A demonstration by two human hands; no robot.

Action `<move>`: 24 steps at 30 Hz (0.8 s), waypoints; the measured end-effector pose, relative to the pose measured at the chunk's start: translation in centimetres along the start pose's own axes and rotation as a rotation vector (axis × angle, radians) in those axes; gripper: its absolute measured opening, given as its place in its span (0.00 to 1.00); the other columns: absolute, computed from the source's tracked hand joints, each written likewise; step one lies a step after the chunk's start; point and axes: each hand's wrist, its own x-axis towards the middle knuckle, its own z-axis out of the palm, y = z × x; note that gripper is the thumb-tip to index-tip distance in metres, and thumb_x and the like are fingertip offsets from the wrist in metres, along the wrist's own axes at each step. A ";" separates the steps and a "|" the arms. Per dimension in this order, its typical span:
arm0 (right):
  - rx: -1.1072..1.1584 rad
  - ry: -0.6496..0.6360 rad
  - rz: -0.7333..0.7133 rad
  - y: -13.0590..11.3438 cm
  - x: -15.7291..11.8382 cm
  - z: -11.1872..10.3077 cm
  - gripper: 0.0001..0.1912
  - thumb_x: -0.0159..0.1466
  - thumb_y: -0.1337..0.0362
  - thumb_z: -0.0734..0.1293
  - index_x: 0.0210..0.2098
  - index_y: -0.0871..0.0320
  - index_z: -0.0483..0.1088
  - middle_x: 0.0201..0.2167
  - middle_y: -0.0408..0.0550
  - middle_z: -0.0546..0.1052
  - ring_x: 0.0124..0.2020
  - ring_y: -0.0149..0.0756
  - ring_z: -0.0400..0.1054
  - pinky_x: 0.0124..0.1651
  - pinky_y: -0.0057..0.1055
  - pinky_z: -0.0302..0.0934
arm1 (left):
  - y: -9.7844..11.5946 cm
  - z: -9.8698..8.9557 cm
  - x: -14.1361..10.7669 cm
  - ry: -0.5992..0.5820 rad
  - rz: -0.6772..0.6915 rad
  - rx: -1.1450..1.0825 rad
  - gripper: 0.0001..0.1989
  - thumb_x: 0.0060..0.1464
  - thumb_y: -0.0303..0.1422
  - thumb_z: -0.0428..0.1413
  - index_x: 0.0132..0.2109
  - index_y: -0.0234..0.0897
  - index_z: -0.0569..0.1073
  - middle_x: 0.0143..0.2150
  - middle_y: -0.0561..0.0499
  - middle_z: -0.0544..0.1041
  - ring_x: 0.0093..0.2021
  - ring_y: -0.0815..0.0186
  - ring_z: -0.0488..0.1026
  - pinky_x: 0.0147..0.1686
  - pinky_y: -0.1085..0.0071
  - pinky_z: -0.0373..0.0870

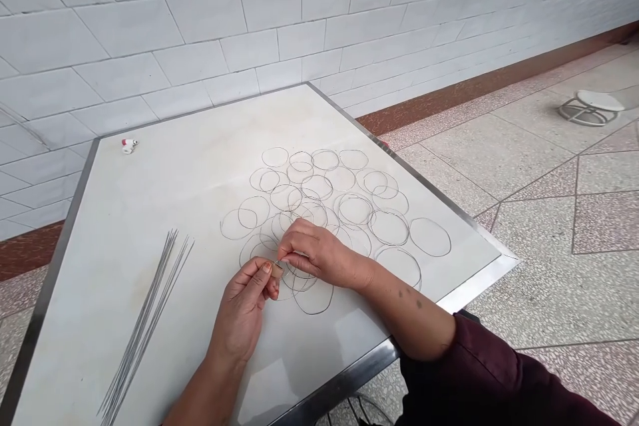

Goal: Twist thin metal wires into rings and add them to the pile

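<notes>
My left hand (241, 311) and my right hand (319, 253) meet over a scattered layer of thin wire rings (354, 210), and the fingertips of both pinch a small wire loop (294, 266). A tan wrap or patch (276, 270) shows at my left fingertips, though its material is hard to tell. Left of my hands, a bundle of straight thin steel wires (144, 319) lies fanned out on the white table top (170, 213). Many rings overlap, and my right hand hides part of them.
The table has a metal edge (344, 379) and stands against a white tiled wall (200, 33). A small red-and-white object (128, 145) sits at the far left corner. A low white stool (590, 108) stands on the speckled tile floor (529, 266) at right.
</notes>
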 end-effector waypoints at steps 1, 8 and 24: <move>-0.013 -0.005 -0.007 0.0 0.0 0.0 0.07 0.72 0.65 0.61 0.37 0.57 0.68 0.33 0.47 0.73 0.39 0.35 0.65 0.42 0.32 0.66 | 0.0 0.0 0.0 0.008 -0.007 0.003 0.12 0.56 0.39 0.62 0.28 0.38 0.75 0.26 0.53 0.66 0.30 0.66 0.60 0.32 0.69 0.60; 0.055 0.121 0.132 -0.4 -0.1 0.7 0.04 0.70 0.67 0.63 0.37 0.57 0.68 0.33 0.46 0.73 0.38 0.35 0.65 0.41 0.33 0.65 | 0.4 0.3 -0.2 -0.006 -0.001 -0.062 0.14 0.57 0.43 0.60 0.32 0.37 0.76 0.30 0.50 0.68 0.33 0.64 0.63 0.37 0.67 0.63; 0.077 0.101 0.142 0.1 -0.6 1.3 0.02 0.69 0.67 0.65 0.41 0.55 0.70 0.34 0.46 0.74 0.39 0.36 0.67 0.42 0.34 0.66 | 0.0 -0.5 0.1 0.056 -0.025 0.005 0.14 0.57 0.43 0.59 0.30 0.39 0.76 0.26 0.53 0.66 0.29 0.66 0.59 0.32 0.70 0.61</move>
